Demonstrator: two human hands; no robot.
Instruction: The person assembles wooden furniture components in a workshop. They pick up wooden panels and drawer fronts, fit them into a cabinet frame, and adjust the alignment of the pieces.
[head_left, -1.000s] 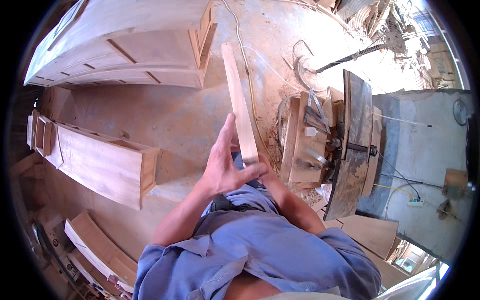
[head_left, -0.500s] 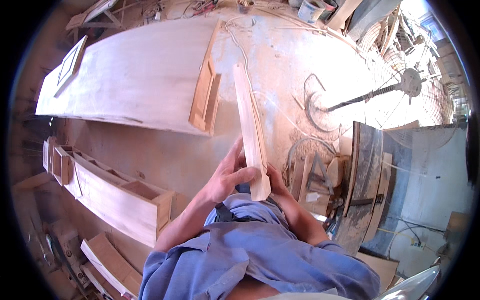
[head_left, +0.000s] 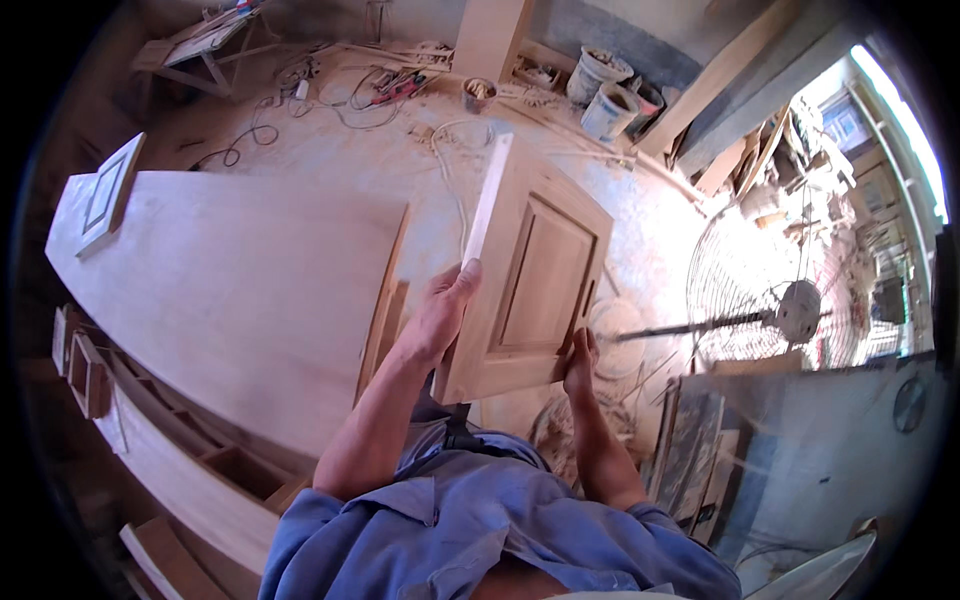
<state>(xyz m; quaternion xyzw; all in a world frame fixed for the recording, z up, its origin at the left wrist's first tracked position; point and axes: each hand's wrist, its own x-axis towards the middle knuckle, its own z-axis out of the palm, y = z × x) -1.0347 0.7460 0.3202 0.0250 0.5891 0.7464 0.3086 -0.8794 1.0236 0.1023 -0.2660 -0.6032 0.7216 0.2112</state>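
A pale wooden cabinet door (head_left: 545, 265) with a raised centre panel is held upright in front of me, its panelled face turned to the right. My left hand (head_left: 447, 308) grips its left edge, the thumb lying on the narrow side. At the lower right edge, my right hand (head_left: 580, 360) is closed on the frame. The fingers behind the door are hidden. Left of it lies a large pale wooden panel (head_left: 230, 290), with a smaller framed door (head_left: 108, 197) on its far left end.
Along the left stands a long wooden carcass (head_left: 180, 440) with open compartments. A large fan (head_left: 795, 310) is at the right, beside a grey surface (head_left: 800, 460). Buckets (head_left: 608, 110), a red power tool (head_left: 400, 88) and cables (head_left: 250, 140) sit on the dusty floor farther back.
The door was nearly edge-on; now it is turned so that its panelled face shows. My right hand has moved outward to its right edge. The view has shifted toward the far wall.
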